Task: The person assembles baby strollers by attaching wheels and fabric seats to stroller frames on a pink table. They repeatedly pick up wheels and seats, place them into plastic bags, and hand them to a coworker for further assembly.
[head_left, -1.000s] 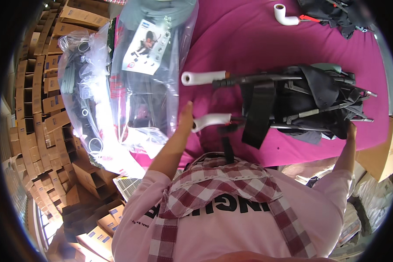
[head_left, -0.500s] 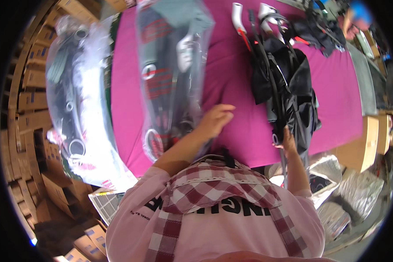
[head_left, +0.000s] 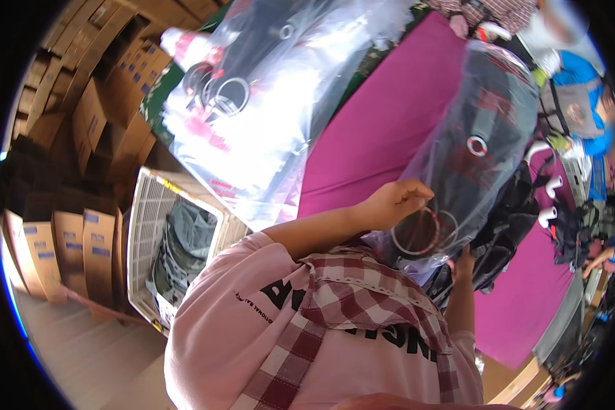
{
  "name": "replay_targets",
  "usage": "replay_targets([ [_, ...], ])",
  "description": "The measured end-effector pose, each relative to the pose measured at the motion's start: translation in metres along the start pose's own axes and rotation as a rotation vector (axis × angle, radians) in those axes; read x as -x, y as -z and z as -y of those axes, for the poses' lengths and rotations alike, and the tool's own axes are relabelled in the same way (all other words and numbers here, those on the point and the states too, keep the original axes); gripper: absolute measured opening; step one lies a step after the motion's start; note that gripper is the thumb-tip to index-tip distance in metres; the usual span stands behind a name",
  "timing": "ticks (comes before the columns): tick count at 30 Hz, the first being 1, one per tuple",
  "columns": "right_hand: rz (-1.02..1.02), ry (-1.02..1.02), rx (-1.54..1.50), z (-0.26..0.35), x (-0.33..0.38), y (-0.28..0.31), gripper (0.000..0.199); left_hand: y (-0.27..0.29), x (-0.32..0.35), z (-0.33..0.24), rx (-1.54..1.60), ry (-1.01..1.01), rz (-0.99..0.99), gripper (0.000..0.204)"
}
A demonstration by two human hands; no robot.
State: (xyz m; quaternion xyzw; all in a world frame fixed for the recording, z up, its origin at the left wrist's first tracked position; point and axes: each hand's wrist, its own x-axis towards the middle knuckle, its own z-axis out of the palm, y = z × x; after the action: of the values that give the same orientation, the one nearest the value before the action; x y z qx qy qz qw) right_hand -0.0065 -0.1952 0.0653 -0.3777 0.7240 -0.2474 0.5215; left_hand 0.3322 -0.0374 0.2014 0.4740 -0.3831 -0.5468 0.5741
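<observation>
My left hand (head_left: 398,203) hovers over the lower end of a clear plastic bag (head_left: 451,147), fingers loosely bent and nothing visible in them. Inside that bag lie dark padded fabric and a pale ring (head_left: 477,145); a larger ring shows near my fingers. On the bag's right side is a long black bundle of fabric and thin tubes (head_left: 502,249), partly covered by the bag. Closed around the near end of this bundle is my right hand (head_left: 463,265), its fingers partly hidden. White curved handles (head_left: 548,216) stick out toward the far right.
A second clear bag (head_left: 273,130) with dark contents and rings lies to the left on the magenta cloth (head_left: 383,137). Below it stands a pale plastic crate (head_left: 143,225) holding grey fabric. Cardboard boxes (head_left: 89,126) are stacked at the left. Other people (head_left: 605,147) are at the far right.
The view has swung left, so the bags and bundle appear farther right and slanted. The crate has come into view. My left hand's fingers are more bent; my right hand stays at the bundle.
</observation>
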Motion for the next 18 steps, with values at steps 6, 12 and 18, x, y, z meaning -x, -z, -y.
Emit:
replay_targets([
  [6, -0.212, 1.523, 0.664, 0.149, 0.032, -0.059, 0.037, 0.050, 0.095, 0.025, -0.086, 0.076, -0.409, 0.025],
  [12, 0.492, 1.732, 0.315, 0.161, 0.195, -0.218, 0.031, 0.064, 0.243, 0.039, -0.176, 0.250, -0.836, 0.028],
  [18, 1.118, 1.827, 0.372, 0.095, 0.317, -0.301, 0.027, 0.086, 0.375, 0.074, -0.115, 0.268, -1.173, 0.028],
])
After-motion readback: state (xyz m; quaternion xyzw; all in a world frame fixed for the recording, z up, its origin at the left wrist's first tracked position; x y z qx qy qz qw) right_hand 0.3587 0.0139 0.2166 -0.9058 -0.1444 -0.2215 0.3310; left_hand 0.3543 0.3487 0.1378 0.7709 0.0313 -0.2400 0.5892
